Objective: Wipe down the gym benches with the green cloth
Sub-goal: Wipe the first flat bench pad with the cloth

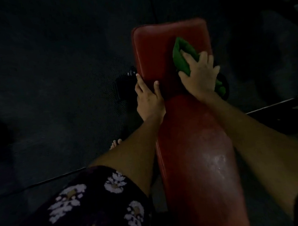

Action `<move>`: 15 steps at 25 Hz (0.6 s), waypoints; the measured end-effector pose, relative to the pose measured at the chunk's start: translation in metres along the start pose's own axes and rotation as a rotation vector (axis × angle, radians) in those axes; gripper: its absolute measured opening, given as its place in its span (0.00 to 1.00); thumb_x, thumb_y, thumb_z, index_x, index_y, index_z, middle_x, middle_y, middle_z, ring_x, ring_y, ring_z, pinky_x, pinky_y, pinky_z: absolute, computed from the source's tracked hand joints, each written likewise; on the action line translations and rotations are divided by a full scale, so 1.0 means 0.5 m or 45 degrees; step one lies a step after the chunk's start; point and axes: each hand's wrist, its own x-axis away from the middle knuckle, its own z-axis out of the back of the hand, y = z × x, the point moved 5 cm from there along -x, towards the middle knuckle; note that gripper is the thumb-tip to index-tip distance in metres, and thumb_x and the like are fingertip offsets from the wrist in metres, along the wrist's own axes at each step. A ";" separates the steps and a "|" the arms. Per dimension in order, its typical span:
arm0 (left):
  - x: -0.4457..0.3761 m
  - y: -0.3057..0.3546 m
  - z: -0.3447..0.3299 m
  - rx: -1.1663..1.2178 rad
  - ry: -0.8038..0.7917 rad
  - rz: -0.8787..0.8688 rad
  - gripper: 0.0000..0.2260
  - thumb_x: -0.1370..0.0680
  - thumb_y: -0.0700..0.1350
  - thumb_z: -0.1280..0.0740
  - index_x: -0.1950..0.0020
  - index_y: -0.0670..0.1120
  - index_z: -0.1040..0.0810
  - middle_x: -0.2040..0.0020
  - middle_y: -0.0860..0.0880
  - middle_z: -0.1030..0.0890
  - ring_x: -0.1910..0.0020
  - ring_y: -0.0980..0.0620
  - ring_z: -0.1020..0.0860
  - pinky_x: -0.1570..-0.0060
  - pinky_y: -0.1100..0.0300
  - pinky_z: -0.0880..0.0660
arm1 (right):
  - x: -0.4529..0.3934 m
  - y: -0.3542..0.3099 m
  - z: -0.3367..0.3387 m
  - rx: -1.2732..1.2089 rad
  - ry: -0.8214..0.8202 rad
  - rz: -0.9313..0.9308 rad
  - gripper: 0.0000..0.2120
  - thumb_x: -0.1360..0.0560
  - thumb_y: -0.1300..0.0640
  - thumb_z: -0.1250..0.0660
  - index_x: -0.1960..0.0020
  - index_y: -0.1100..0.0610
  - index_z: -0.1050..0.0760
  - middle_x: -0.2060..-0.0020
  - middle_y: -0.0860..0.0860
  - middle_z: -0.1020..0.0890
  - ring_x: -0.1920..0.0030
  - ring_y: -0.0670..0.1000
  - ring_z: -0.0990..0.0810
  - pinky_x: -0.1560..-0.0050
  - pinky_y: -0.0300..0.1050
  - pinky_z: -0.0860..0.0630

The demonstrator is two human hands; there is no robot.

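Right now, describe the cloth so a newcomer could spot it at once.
Find the long red bench running up the middle of the view. On its far pad, near the right edge, the right hand presses the cloth. It is crumpled and the only bright green thing in the dim scene.

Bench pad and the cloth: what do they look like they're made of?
Red bench pad: looks like vinyl or faux leather over padding, semi-gloss; it shows a sheen, rounded stitched-looking edges and whitish scuffing near the camera. Real leather can't be ruled out in this dim light.
Green cloth: soft woven or microfibre fabric, matte; it bunches and folds under the right hand. The weave is too dark to tell.
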 end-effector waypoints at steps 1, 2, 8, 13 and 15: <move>-0.010 -0.004 0.005 -0.058 -0.096 0.026 0.30 0.19 0.60 0.50 0.22 0.50 0.58 0.25 0.44 0.42 0.37 0.42 0.28 0.45 0.46 0.27 | 0.029 -0.006 -0.016 0.018 -0.020 -0.025 0.29 0.25 0.45 0.38 0.26 0.45 0.41 0.35 0.58 0.34 0.35 0.60 0.37 0.38 0.57 0.39; -0.016 -0.004 0.013 -0.149 -0.191 0.049 0.30 0.19 0.60 0.51 0.23 0.49 0.58 0.25 0.43 0.41 0.37 0.41 0.28 0.44 0.46 0.28 | 0.060 -0.009 -0.026 0.027 -0.052 -0.042 0.29 0.24 0.44 0.38 0.26 0.45 0.42 0.36 0.58 0.34 0.36 0.59 0.36 0.38 0.57 0.39; 0.051 0.027 0.097 -0.473 -0.540 -0.097 0.17 0.19 0.47 0.42 0.32 0.43 0.37 0.35 0.42 0.31 0.43 0.44 0.26 0.49 0.50 0.26 | 0.137 -0.005 0.011 -0.421 -0.560 -0.075 0.22 0.24 0.48 0.38 0.32 0.53 0.31 0.41 0.57 0.25 0.44 0.57 0.25 0.46 0.47 0.29; 0.201 0.052 0.181 -0.462 -0.592 -0.205 0.12 0.19 0.45 0.41 0.38 0.41 0.29 0.41 0.44 0.26 0.43 0.46 0.26 0.52 0.57 0.31 | 0.240 -0.042 0.138 -0.570 -0.605 -0.045 0.19 0.24 0.50 0.38 0.35 0.53 0.29 0.48 0.53 0.21 0.50 0.54 0.21 0.46 0.49 0.25; 0.248 0.059 0.237 -0.473 -0.533 -0.237 0.13 0.20 0.45 0.39 0.38 0.40 0.29 0.39 0.43 0.26 0.42 0.45 0.27 0.49 0.56 0.31 | 0.292 -0.074 0.188 -0.617 -0.604 0.005 0.17 0.24 0.51 0.39 0.36 0.51 0.29 0.52 0.51 0.21 0.53 0.52 0.21 0.47 0.51 0.24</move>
